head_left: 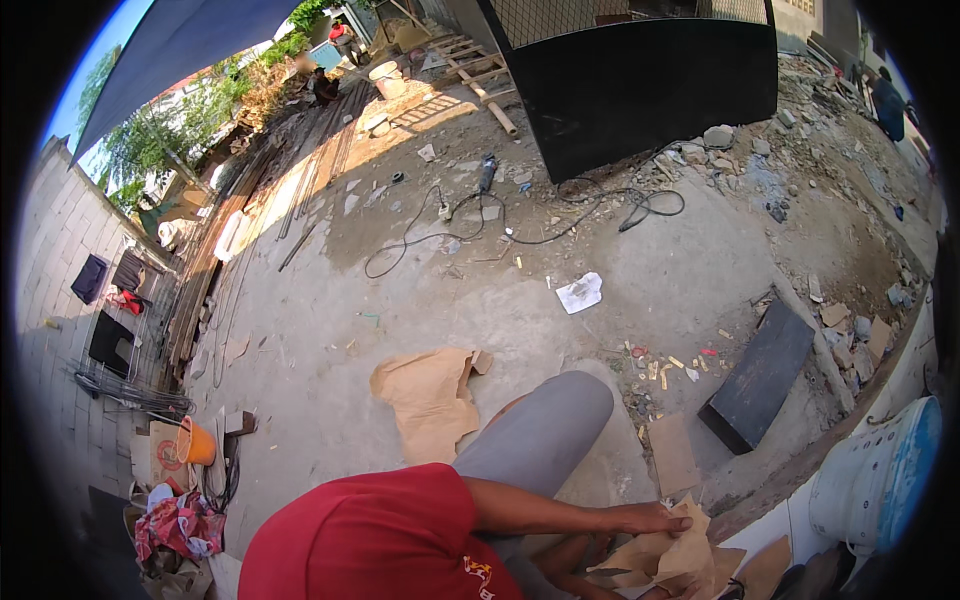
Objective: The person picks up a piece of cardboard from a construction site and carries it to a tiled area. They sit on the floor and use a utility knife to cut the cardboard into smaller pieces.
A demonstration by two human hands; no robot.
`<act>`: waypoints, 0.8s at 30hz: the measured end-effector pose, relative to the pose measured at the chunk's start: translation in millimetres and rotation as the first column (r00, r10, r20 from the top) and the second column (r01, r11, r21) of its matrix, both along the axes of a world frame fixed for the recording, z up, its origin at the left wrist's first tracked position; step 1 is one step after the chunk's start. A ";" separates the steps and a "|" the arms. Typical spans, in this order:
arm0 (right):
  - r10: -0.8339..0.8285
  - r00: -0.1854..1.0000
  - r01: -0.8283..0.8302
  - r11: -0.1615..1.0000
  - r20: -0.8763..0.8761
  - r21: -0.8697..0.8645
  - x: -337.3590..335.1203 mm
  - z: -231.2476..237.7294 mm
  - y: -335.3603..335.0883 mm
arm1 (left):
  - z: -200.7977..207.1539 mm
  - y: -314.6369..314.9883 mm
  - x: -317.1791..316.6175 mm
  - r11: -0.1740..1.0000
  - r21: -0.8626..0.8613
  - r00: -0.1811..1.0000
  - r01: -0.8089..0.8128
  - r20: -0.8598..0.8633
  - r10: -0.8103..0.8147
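Observation:
My left hand (655,518) reaches out from a red sleeve at the lower right. Its thumb and fingers are closed on the edge of a crumpled piece of brown paper (690,552). Low at the bottom edge, my right hand (657,592) shows only in part against the same paper; its fingers are mostly hidden. My bent knee in grey trousers (545,430) rises beside the left arm. Beyond the knee, a larger torn sheet of brown paper (425,395) lies on the concrete. A flat brown piece (672,455) rests just past the left hand.
A blue-and-white bucket (870,480) stands at the right, near a dark rectangular block (760,375). A power tool (487,173) with a looping cord lies ahead, below a large black panel (655,95). Rubble lines the right; an orange bucket (196,441) sits left. Other people are far off.

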State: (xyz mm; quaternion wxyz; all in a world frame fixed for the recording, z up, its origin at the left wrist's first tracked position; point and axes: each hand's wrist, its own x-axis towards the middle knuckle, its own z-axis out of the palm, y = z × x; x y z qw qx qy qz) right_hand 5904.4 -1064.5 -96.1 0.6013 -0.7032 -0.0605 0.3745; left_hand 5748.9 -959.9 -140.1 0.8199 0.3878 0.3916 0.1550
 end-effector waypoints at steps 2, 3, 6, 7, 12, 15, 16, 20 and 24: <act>0.017 0.999 -0.016 0.999 0.031 -0.032 5.7 -4.5 4.5 | 4.3 3.4 -10.2 0.998 -0.055 0.993 -0.020 -0.115 0.014; 0.016 0.999 -0.013 0.999 0.051 -0.042 8.9 -6.1 8.8 | 8.8 5.1 -11.7 0.999 0.005 0.992 -0.035 -0.120 0.036; 0.014 0.993 -0.005 0.996 0.115 -0.085 16.0 -9.5 17.2 | 34.8 5.6 -12.5 0.934 0.333 0.989 -0.132 -0.020 0.147; 0.023 0.991 -0.009 0.995 0.132 -0.103 11.2 -10.3 18.0 | 24.1 6.1 -16.6 0.921 0.354 0.960 -0.160 -0.161 0.229; -0.039 0.907 0.091 0.990 0.419 -0.105 27.8 -19.2 10.5 | 3.3 43.5 -32.4 0.685 0.704 0.900 -0.187 -0.156 0.407; 0.076 0.788 -0.064 0.997 0.610 -0.042 43.9 -16.7 6.7 | 36.9 56.7 -40.0 0.558 0.792 0.959 0.248 -0.283 -0.025; 0.318 0.617 -0.313 0.938 0.720 -0.146 12.4 15.4 17.9 | 42.9 49.7 -45.7 0.558 0.772 0.948 0.304 -0.305 -0.093; 0.630 0.571 -0.589 0.761 0.526 -0.272 21.3 -29.8 26.8 | 77.5 66.2 -44.6 0.536 0.752 0.924 0.384 -0.311 -0.224; 0.759 0.468 -0.594 0.649 0.453 -0.475 1.1 -14.3 30.9 | 41.2 53.1 -59.0 0.480 0.842 0.960 0.247 -0.279 -0.004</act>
